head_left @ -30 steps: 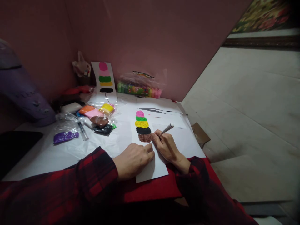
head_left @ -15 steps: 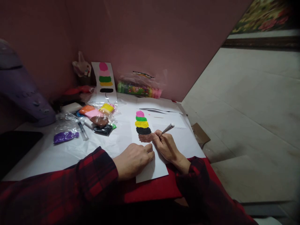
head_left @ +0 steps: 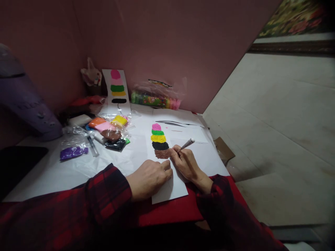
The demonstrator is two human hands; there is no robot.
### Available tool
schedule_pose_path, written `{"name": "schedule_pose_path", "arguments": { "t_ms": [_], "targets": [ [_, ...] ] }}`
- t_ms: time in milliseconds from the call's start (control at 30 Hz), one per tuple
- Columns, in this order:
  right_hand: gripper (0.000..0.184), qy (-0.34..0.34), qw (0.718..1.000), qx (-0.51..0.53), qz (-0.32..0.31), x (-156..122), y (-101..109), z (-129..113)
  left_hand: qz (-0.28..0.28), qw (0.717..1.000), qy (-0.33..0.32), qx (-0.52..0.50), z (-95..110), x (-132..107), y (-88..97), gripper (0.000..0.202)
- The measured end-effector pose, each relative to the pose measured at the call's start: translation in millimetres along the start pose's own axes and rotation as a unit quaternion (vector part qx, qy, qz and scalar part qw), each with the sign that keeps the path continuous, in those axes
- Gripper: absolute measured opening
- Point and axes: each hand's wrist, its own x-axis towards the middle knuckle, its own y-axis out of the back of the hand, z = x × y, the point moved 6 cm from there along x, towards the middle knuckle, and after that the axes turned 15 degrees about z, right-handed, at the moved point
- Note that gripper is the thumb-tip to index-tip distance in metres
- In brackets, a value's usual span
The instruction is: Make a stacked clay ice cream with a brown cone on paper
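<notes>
A white paper strip (head_left: 170, 188) lies on the table in front of me. It carries a stack of clay bands (head_left: 159, 141): pink, green, yellow, black and brown at the bottom. My right hand (head_left: 185, 163) is closed round a silver pen-like tool (head_left: 186, 144), its tip at the right edge of the brown band. My left hand (head_left: 149, 178) rests on the strip just below the bands with its fingers curled under, pressing the paper down.
Packets of coloured clay (head_left: 110, 129) and a purple lump (head_left: 73, 152) lie at the left. A sample card (head_left: 116, 89) leans on the pink wall beside a bagged clay set (head_left: 155, 99). A black object (head_left: 15, 164) sits at the far left; a cardboard piece (head_left: 223, 148) at the table's right edge.
</notes>
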Motion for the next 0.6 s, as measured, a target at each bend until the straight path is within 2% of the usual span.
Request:
{"name": "schedule_pose_path", "arguments": {
  "t_ms": [367,600],
  "targets": [
    [0.034,0.001,1.0,-0.007,0.003,0.3,0.5,0.2,-0.017,1.0,0.002,0.001,0.6,1.3,2.6,0.02],
    [0.032,-0.003,1.0,-0.005,-0.003,-0.9,-0.9,1.0,-0.004,1.0,0.001,0.001,0.6,-0.3,0.9,0.02]
  ]
}}
